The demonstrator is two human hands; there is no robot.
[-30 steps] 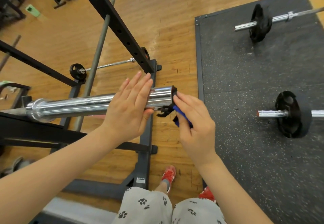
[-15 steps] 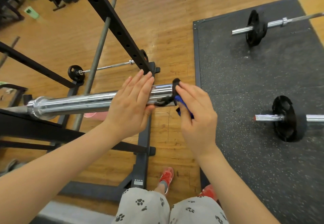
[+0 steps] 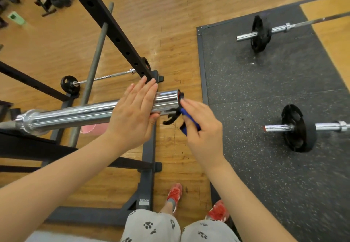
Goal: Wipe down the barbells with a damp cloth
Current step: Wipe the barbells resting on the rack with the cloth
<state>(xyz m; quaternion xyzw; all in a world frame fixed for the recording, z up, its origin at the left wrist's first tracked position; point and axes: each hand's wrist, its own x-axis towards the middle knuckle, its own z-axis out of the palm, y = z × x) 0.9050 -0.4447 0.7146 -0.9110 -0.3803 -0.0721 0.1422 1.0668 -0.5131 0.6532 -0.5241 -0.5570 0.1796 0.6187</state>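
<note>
Slippage is the main risk here: the left hand (image 3: 132, 116) lies flat with straight fingers over the chrome barbell sleeve (image 3: 75, 115), thumb beneath, steadying rather than clasping it, so the sleeve could spin or the bar roll on the rack (image 3: 106, 20). The right hand (image 3: 200, 128) pinches a blue cloth (image 3: 186, 122) at the sleeve's end face, beside a dangling black strap (image 3: 171, 117); the cloth could snag there or slip from that light pinch to the floor (image 3: 170, 23).
</note>
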